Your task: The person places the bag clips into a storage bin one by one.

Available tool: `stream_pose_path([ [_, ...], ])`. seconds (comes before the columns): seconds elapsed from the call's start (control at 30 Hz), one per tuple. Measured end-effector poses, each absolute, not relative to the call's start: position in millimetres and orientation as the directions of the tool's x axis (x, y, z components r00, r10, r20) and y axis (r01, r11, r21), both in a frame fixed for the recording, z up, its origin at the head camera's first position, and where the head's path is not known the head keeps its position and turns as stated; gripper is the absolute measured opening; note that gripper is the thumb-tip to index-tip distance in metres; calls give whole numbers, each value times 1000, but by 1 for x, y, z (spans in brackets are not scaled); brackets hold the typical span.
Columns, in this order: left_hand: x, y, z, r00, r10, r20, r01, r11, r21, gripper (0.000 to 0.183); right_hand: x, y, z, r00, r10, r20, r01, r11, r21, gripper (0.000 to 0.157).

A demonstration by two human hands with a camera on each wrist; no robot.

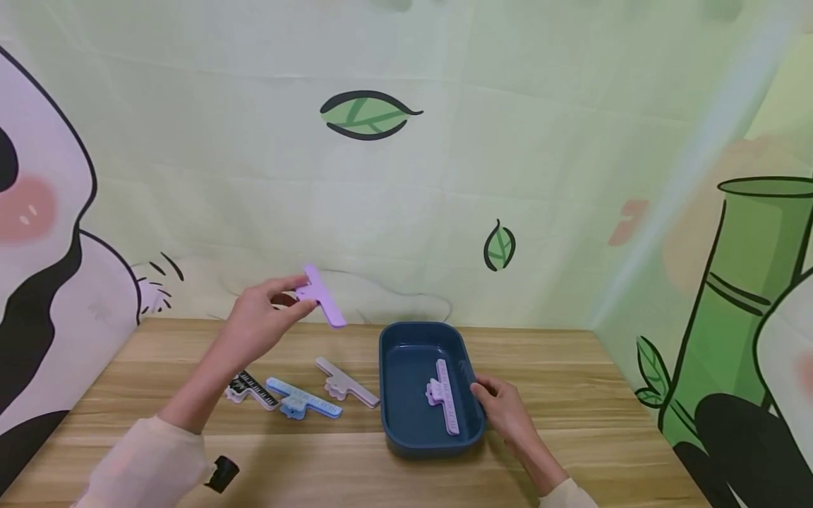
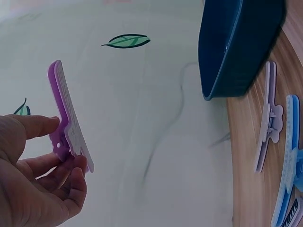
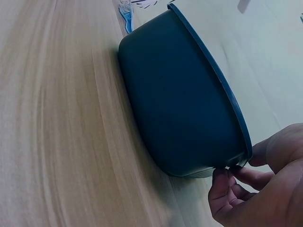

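Observation:
My left hand [image 1: 263, 317] pinches a purple ruler-edged clip [image 1: 325, 300] by its grip and holds it up above the back of the table. In the left wrist view the purple clip [image 2: 66, 109] stands nearly upright between thumb and fingers. With thumb and fingers, my right hand [image 1: 504, 409] grips the right rim of a dark blue rectangular bin [image 1: 394, 443]. A pale lilac clip [image 1: 447, 398] lies inside that bin. Seen from the right wrist, the bin's outer wall [image 3: 184, 99] fills the middle, with the fingers at its rim.
Left of the bin, a greyish-pink clip [image 1: 346, 384], a blue clip [image 1: 305, 400] and a black-and-white clip [image 1: 253, 391] lie on the wooden table [image 1: 343, 473]. A cloth backdrop [image 1: 254, 176] with printed leaves and pandas hangs behind the table's back edge.

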State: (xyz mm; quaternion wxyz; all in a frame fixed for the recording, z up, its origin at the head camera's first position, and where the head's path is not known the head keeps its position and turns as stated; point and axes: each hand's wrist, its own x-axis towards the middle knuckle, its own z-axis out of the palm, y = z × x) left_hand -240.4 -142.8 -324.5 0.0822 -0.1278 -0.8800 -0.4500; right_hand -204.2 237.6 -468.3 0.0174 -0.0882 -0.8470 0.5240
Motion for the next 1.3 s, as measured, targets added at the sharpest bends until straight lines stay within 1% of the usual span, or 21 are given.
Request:
stream_pose_path([
  [0.3, -240, -127, -330, -942, 201, 269, 336, 528, 780, 52, -204, 239, -470, -984, 165, -63, 129, 426, -895, 34],
  [0.53, -241, -115, -337, -940, 225, 255, 338, 524, 782, 53, -204, 239, -470, -984, 168, -66, 133, 427, -894, 34],
  [0.9, -246, -92, -347, -911, 289, 293, 401, 468, 787, 49, -204, 239, -469, -985, 162, -58, 123, 427, -896, 33],
  [1.3, -249, -63, -363, -899, 319, 301, 422, 439, 793, 48, -204, 238, -470, -985, 160, -60, 124, 428, -895, 34],
])
